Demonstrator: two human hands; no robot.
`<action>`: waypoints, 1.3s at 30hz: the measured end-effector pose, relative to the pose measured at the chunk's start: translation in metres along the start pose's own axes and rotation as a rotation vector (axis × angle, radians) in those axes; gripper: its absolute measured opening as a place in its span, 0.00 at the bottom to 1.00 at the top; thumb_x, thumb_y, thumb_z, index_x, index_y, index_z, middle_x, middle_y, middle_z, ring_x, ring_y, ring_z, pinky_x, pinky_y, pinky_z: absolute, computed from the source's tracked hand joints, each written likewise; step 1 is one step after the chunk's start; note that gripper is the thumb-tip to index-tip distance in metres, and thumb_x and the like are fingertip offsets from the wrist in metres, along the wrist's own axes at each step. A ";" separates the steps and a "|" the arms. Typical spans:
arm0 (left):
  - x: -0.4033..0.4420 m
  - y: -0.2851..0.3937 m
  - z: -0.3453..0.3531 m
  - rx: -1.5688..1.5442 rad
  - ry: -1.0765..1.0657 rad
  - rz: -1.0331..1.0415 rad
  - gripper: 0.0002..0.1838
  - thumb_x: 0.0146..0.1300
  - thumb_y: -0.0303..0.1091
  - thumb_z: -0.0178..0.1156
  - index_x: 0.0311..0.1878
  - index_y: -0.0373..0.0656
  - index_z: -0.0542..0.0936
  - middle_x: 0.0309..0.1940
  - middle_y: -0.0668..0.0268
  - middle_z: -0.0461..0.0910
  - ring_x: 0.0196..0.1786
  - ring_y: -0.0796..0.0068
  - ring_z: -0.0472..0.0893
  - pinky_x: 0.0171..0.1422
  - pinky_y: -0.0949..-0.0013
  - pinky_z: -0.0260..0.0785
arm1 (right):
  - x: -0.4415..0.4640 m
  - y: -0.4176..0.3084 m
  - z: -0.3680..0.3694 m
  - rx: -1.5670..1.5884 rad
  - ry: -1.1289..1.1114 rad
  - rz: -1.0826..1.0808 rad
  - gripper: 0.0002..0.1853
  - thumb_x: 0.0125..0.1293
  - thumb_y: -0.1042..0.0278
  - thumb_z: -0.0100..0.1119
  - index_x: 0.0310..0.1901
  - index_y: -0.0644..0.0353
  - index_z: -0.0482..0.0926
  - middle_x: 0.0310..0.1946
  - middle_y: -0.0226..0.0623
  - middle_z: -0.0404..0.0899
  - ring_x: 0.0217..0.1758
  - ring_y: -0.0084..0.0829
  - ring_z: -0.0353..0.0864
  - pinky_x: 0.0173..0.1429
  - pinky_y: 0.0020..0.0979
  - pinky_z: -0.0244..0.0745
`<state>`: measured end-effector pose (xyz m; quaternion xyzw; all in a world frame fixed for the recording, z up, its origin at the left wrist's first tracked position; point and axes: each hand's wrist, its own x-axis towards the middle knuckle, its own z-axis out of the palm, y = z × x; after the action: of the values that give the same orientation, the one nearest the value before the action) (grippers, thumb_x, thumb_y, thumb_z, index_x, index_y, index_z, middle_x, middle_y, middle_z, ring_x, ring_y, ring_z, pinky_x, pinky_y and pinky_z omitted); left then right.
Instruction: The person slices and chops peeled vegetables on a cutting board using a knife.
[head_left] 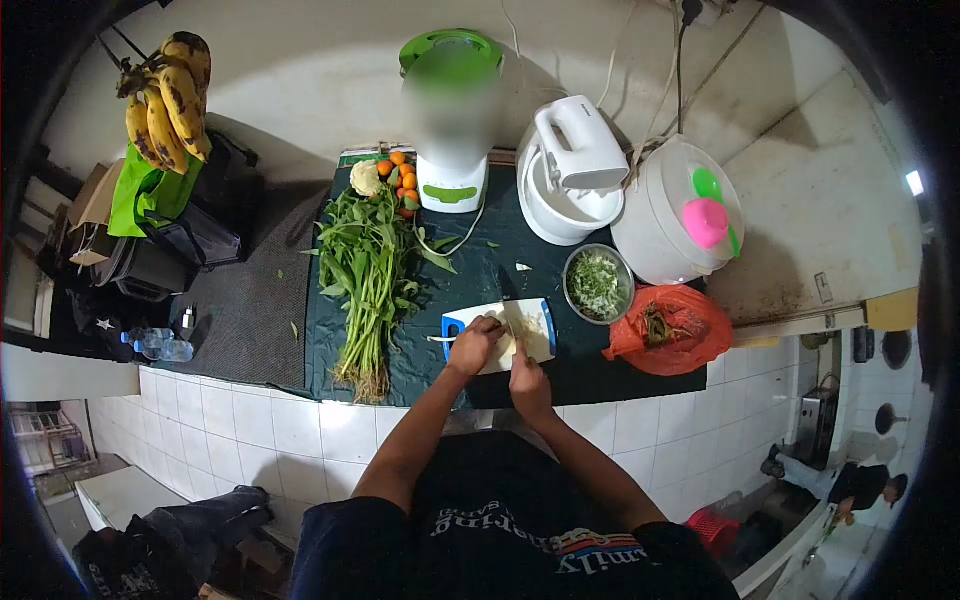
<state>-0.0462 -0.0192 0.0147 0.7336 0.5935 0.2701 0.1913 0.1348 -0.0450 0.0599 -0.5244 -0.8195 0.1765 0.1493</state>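
on a dark kitchen table [430, 380], a board [484, 315] sits within both hands' reach; the left hand [476, 346] bends its fingers round a pale stalk [441, 339] at the board's edge, apparently steadying it, while the right hand [530, 383] grips a knife [508, 298] beside chopped bits [537, 326].

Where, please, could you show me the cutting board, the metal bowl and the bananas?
Cutting board [472, 316]: head view, on its white surface, upper left.
Metal bowl [630, 286]: head view, on its right rim.
Bananas [180, 105]: head view, on a yellow banana's side.
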 end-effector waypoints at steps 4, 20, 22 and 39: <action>0.000 0.002 0.001 -0.050 0.013 -0.027 0.20 0.58 0.29 0.62 0.55 0.48 0.86 0.50 0.64 0.81 0.56 0.60 0.80 0.61 0.61 0.77 | 0.011 0.002 0.010 0.059 -0.069 0.110 0.24 0.77 0.69 0.51 0.72 0.65 0.68 0.36 0.57 0.83 0.37 0.58 0.84 0.41 0.50 0.80; 0.001 0.002 0.004 -0.154 0.094 -0.058 0.17 0.55 0.25 0.64 0.49 0.43 0.87 0.46 0.60 0.82 0.53 0.56 0.81 0.59 0.58 0.77 | 0.022 0.002 0.015 0.108 -0.075 0.151 0.24 0.77 0.68 0.50 0.72 0.65 0.67 0.40 0.60 0.83 0.41 0.59 0.84 0.44 0.52 0.79; 0.001 -0.001 0.007 -0.166 0.099 -0.047 0.17 0.55 0.25 0.64 0.49 0.42 0.87 0.46 0.60 0.82 0.53 0.55 0.81 0.59 0.58 0.76 | 0.029 -0.001 0.012 0.136 -0.023 0.149 0.24 0.78 0.67 0.50 0.72 0.64 0.67 0.41 0.60 0.83 0.42 0.60 0.84 0.46 0.52 0.78; -0.004 0.017 -0.002 0.009 0.024 -0.076 0.17 0.59 0.28 0.58 0.51 0.43 0.84 0.50 0.61 0.81 0.56 0.57 0.80 0.61 0.60 0.77 | 0.032 -0.005 0.008 0.087 -0.131 0.223 0.25 0.79 0.64 0.47 0.73 0.63 0.65 0.45 0.58 0.83 0.48 0.59 0.84 0.50 0.55 0.78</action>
<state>-0.0353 -0.0274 0.0261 0.7079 0.6245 0.2689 0.1911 0.1141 -0.0186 0.0574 -0.5925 -0.7557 0.2613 0.0977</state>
